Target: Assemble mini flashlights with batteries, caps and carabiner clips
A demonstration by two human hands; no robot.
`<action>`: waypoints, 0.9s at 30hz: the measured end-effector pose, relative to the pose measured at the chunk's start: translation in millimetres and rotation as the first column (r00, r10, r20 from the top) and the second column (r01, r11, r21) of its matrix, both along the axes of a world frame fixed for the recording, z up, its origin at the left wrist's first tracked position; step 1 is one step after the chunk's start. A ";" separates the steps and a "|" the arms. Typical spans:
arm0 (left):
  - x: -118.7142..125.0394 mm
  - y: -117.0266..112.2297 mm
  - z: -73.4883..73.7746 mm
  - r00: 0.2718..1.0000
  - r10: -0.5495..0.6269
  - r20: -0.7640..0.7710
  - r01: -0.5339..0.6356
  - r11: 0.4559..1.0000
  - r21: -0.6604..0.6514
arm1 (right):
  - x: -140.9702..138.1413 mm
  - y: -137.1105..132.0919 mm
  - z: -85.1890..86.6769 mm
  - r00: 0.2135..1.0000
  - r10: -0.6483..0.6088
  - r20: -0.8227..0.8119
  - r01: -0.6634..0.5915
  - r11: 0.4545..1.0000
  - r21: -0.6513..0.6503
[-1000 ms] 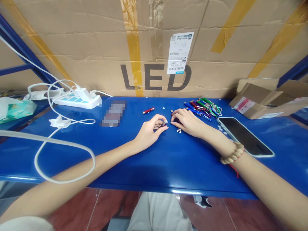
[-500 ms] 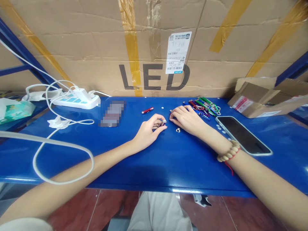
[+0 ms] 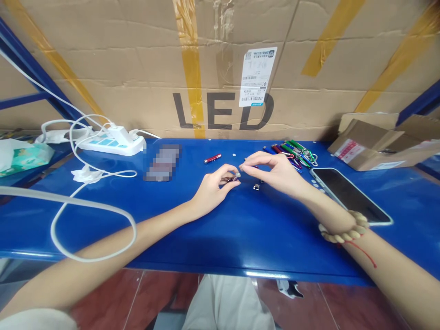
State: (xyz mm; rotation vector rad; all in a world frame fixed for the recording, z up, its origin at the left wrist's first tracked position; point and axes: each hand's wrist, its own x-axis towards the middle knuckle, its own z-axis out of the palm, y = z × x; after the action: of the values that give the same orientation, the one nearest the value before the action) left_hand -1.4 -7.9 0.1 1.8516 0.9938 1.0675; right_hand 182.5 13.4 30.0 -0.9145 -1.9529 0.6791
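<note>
My left hand (image 3: pixel 215 185) rests on the blue table (image 3: pixel 220 229) and its fingers are closed around a small dark red pen-shaped torch (image 3: pixel 233 178). My right hand (image 3: pixel 271 172) is raised slightly, with thumb and forefinger pinched on something tiny right at the torch's end. A small metal part (image 3: pixel 256 186) lies on the table just under my right hand. A second red torch (image 3: pixel 212 158) lies alone behind my left hand. A heap of several coloured torches with key rings (image 3: pixel 292 152) sits behind my right hand.
A phone (image 3: pixel 349 195) lies face up on the right beside my right forearm. A cardboard box (image 3: pixel 378 142) stands at the far right. A white power strip (image 3: pixel 110 142) with looping cables (image 3: pixel 85 215) is on the left, with a tissue pack (image 3: pixel 24 156) beyond.
My right hand has lifted off the table and turned, bringing a pinch to the end of the torch in my left hand. My left hand has stayed in place.
</note>
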 end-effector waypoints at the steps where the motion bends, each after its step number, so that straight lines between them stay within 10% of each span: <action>1: -0.3 0.4 -0.7 1.000 -0.005 0.002 0.005 1.000 0.005 | -1.6 -2.2 0.7 0.999 0.034 0.008 -0.034 0.999 -0.014; 10: -1.1 1.4 -3.6 0.997 -0.082 0.008 0.082 0.996 0.030 | -0.2 -2.5 -3.4 0.997 -0.030 0.068 0.029 0.999 0.016; 19: -1.1 2.4 -3.9 0.998 -0.059 0.011 0.058 0.998 0.019 | 5.5 -5.4 2.7 0.919 -0.052 0.391 -0.147 0.875 0.461; 27: 0.6 -0.1 0.6 1.000 0.026 0.012 -0.025 0.998 -0.052 | 32.2 6.3 13.1 0.834 0.094 0.543 -0.157 0.985 0.071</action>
State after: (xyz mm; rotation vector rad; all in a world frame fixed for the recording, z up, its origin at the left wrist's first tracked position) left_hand -0.8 -8.0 0.7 1.7931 1.0314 1.0574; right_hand 214.7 19.7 43.1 -0.9849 -2.5441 0.3966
